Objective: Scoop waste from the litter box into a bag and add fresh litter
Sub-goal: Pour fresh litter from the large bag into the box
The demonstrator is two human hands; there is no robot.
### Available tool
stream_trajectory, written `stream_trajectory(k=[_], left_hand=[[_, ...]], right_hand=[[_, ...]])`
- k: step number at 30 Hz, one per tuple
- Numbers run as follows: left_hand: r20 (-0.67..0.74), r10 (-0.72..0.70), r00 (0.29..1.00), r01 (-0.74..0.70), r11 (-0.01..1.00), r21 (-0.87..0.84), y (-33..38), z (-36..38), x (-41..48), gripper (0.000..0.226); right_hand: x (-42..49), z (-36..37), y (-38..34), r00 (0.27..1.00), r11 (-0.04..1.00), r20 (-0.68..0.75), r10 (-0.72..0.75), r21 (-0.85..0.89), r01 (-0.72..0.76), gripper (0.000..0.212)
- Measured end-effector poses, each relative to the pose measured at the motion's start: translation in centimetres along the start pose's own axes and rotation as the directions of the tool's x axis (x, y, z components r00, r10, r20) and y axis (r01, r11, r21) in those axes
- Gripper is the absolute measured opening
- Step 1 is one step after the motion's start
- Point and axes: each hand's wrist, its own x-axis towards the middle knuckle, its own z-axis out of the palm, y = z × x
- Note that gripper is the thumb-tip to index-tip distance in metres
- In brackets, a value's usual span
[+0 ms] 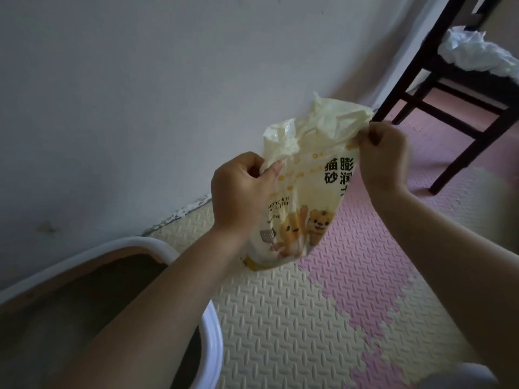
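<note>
A pale yellow bag of cat litter (306, 197), printed with cartoon animals and a scoop, is held in the air above the floor mats. My left hand (241, 189) grips the bag's left edge near the top. At the upper right corner, my right hand (383, 158) pinches the crumpled top of the bag. The white-rimmed litter box (209, 327) with dark litter inside lies at the lower left, under my left forearm, which hides part of it.
Cream and pink foam mats (323, 318) cover the floor. A white wall (140, 94) runs behind the litter box. A dark wooden chair (460, 88) stands at the upper right, with crumpled white plastic (477, 54) on its seat.
</note>
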Motion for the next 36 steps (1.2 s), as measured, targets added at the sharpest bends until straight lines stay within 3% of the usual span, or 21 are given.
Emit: stream_trajectory(k=[4, 9, 13, 17, 19, 23, 27, 31, 36], left_hand=[[-0.079, -0.053, 0.995, 0.056, 0.998, 0.035, -2.6, -3.0, 1.1, 0.055], [-0.14, -0.18, 0.974, 0.201, 0.968, 0.148, -7.5, -5.4, 1.7, 0.054], [-0.142, -0.18, 0.973, 0.204, 0.963, 0.178, -8.8, -5.6, 3.1, 0.051], [-0.137, -0.255, 0.957, 0.271, 0.955, 0.119, -9.2, -4.8, 4.0, 0.023], [-0.127, -0.267, 0.955, 0.278, 0.957, 0.083, -9.5, -4.3, 4.2, 0.013], [-0.141, -0.243, 0.96, 0.256, 0.962, 0.089, -9.6, -2.9, 4.1, 0.027], [-0.17, -0.199, 0.965, 0.228, 0.958, 0.175, -9.2, -2.1, 3.3, 0.044], [-0.187, -0.221, 0.957, 0.27, 0.915, 0.3, -7.6, -2.3, 0.7, 0.055], [-0.174, -0.19, 0.966, 0.255, 0.799, 0.545, -3.6, -5.0, -2.4, 0.05]], right_hand=[[0.2, 5.4, -2.1, 1.0, 0.996, 0.025, 0.004, 0.09, -0.006, 0.013], [-1.9, 12.2, -1.5, 0.987, 0.981, 0.127, 0.099, 0.153, -0.118, 0.018], [-2.5, 14.5, -1.2, 0.984, 0.976, 0.16, 0.083, 0.185, -0.113, 0.018], [-3.9, 14.3, -1.1, 0.955, 0.981, 0.289, 0.067, 0.156, -0.116, 0.044], [-5.5, 13.9, -0.7, 0.948, 0.984, 0.315, 0.051, 0.147, -0.102, 0.048], [-7.5, 14.1, -0.4, 0.928, 0.99, 0.352, -0.122, 0.11, 0.088, 0.047], [-7.8, 13.9, -1.5, 0.923, 0.985, 0.363, -0.125, 0.16, 0.071, 0.052], [-7.9, 12.5, -1.5, 0.874, 0.975, 0.433, -0.22, 0.111, 0.19, 0.058], [-10.7, 11.6, -3.3, 0.851, 0.967, 0.48, -0.21, 0.231, 0.108, 0.055]])
